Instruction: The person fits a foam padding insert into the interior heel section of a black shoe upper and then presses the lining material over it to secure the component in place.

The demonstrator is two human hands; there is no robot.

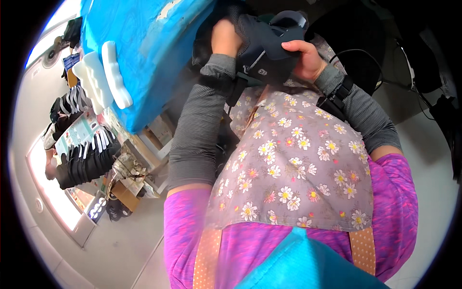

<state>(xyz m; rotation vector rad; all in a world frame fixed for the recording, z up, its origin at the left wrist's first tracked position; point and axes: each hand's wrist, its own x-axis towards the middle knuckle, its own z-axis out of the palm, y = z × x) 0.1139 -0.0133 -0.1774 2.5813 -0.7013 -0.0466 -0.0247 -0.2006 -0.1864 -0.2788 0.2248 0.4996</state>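
Note:
A dark grey shoe upper (269, 53) sits between my two hands, just above my lap at the top of the view. My left hand (225, 37) grips its left side, fingers wrapped behind the dark knit material. My right hand (304, 57) clasps the right side, thumb pressed on top of the grey piece. Both forearms wear grey striped sleeves, and a black band (337, 98) circles my right wrist. A floral apron (298, 168) covers my lap below the hands.
A blue-covered table (144, 48) lies to the left with two white shoe soles (108, 74) on it. Further left stand racks of dark shoe parts (84, 161) and a cluttered bench (130, 173). A black cable (385, 62) runs at upper right.

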